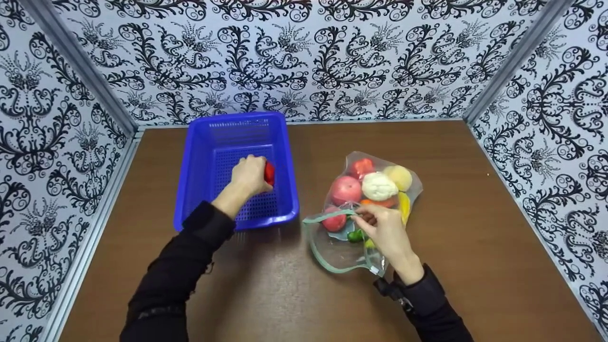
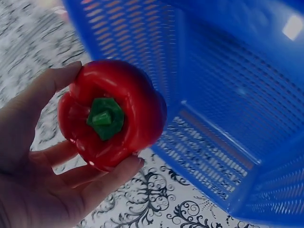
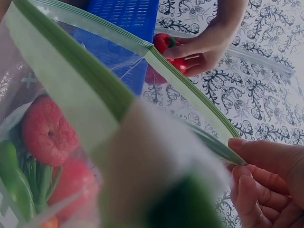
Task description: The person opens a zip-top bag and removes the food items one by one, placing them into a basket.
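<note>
A red bell pepper [image 2: 114, 114] with a green stem sits in the grip of my left hand [image 1: 249, 175], thumb on one side and fingers on the other. In the head view this hand is over the blue basket [image 1: 292, 204]. My right hand [image 1: 387, 232] pinches the green-edged rim of a clear zip bag [image 3: 199, 99], whose mouth gapes toward the basket. Inside the bag show a white cauliflower [image 1: 379, 186], a pinkish-red round fruit [image 1: 346, 190], a red pepper [image 1: 362, 167], a pale yellow round fruit [image 1: 399, 178] and several other pieces.
The basket, with slotted walls and a perforated floor, stands at the back left of the brown table [image 1: 275, 294], left of the bag. Walls of black-and-white patterned panels [image 1: 294, 61] close off the back and both sides, with grey metal posts at the corners.
</note>
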`<state>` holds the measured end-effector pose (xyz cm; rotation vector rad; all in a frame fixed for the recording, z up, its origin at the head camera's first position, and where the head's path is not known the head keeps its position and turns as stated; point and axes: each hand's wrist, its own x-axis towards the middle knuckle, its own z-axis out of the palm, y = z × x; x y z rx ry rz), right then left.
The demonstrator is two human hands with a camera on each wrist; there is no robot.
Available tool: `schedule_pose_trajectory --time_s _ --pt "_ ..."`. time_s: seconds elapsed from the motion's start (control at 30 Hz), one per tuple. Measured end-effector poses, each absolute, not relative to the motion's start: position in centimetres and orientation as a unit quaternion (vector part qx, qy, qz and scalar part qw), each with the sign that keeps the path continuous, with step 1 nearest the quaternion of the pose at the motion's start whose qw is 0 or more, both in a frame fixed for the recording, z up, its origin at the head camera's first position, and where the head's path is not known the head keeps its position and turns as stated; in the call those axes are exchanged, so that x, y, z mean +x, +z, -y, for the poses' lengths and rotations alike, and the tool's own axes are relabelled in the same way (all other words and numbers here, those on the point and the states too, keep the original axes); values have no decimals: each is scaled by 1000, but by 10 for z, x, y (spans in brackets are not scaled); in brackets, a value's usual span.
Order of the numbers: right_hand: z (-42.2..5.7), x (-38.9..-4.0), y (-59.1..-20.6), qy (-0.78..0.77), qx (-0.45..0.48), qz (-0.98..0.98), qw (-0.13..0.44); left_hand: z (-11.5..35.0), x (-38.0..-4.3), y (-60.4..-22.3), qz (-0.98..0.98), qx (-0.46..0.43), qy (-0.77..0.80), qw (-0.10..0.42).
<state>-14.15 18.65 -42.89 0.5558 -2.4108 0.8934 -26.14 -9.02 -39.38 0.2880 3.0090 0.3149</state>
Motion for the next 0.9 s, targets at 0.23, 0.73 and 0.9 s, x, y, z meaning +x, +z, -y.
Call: schedule_pose_trajectory --time_s 0.23,0.73,0.9 --pt "-186 -141 -429 343 205 882 250 83 -272 -407 -988 102 22 111" --pt "-185 -143 -429 335 203 886 248 90 -292 -419 -980 93 -13 175" --pt "-185 -143 -429 333 201 887 247 90 -291 -424 -979 95 -25 179"
